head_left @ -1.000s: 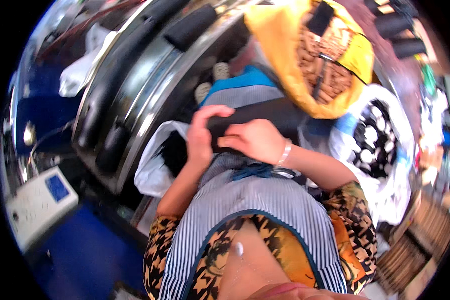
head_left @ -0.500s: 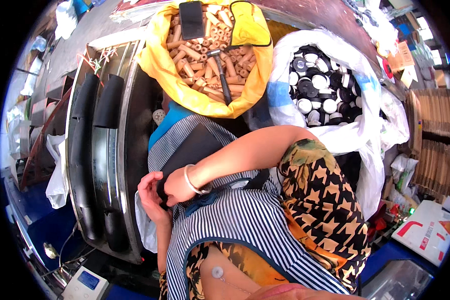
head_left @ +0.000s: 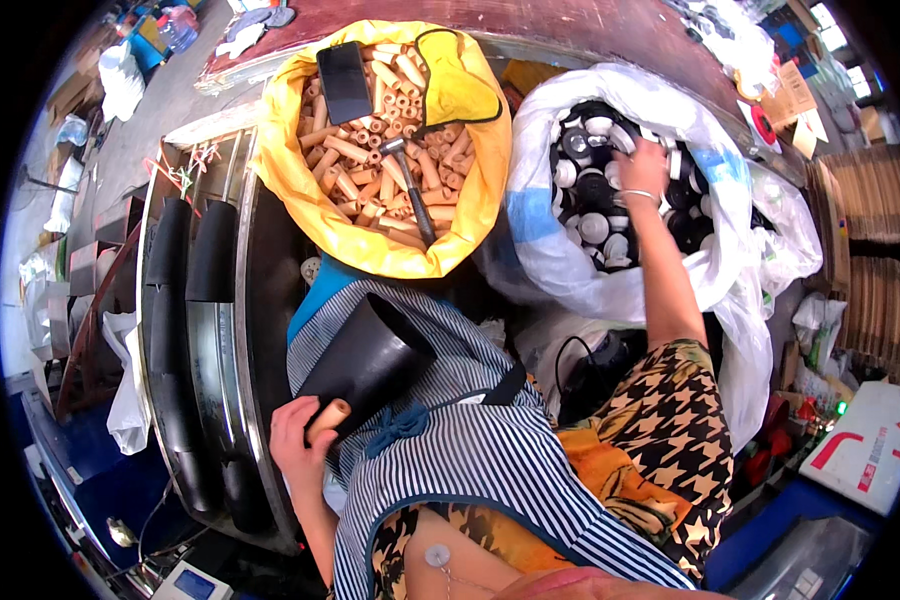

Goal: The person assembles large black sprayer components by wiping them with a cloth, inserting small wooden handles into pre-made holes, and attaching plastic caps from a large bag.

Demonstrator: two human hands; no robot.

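Fingers of the right hand (head_left: 642, 170) reach among the caps (head_left: 592, 228), which lie around and below them inside the white bag (head_left: 570, 285); this hand is far nearer to them than the left. Whether these fingers grip a cap I cannot tell: their tips are blurred and partly lost among the caps. Fingers of the left hand (head_left: 300, 445) are closed on a tan peg (head_left: 330, 417), its long axis slanting away to their upper right. Just beside them lies the black tube (head_left: 360, 360), slanting likewise, mouth facing away. Thumb and fingers hide the peg's lower end.
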